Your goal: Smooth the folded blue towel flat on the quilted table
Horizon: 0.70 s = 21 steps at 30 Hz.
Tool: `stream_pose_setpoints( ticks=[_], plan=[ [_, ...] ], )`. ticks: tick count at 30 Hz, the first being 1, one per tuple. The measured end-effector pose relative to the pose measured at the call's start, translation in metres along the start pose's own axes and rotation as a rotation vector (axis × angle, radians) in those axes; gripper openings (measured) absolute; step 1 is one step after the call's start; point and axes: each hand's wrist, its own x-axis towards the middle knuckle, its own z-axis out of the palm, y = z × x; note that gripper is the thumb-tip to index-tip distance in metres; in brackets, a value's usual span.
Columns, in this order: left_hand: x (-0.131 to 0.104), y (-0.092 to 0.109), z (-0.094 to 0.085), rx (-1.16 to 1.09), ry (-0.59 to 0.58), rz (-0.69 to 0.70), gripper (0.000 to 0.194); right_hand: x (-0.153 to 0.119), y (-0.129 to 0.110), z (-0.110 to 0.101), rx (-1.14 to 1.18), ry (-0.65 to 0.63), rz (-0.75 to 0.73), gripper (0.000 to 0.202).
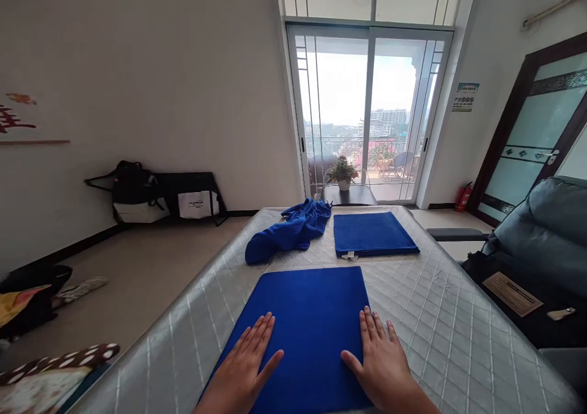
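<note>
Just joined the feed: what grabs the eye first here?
The flat blue towel on the quilted mattress, with the left hand and right hand pressed flat on it. Beyond lie a folded blue towel and, to its left, a crumpled blue towel.

Both hands are lying flat, palms down and fingers spread, on the blue towel (302, 328): left hand (245, 368) apparently fully on it, right hand (380, 362) at its right edge.
</note>
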Motion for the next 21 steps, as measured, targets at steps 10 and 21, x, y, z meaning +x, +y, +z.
stream_pose_setpoints(
  ticks=[10,21],
  plan=[
    [0.005,-0.043,0.001,-0.061,0.056,-0.113,0.071,0.001,-0.001,0.003,-0.098,0.024,-0.001,0.088],
    [0.003,-0.059,0.009,-0.065,0.096,-0.073,0.071,-0.025,0.001,0.019,-0.127,0.142,-0.007,0.084]
  ],
)
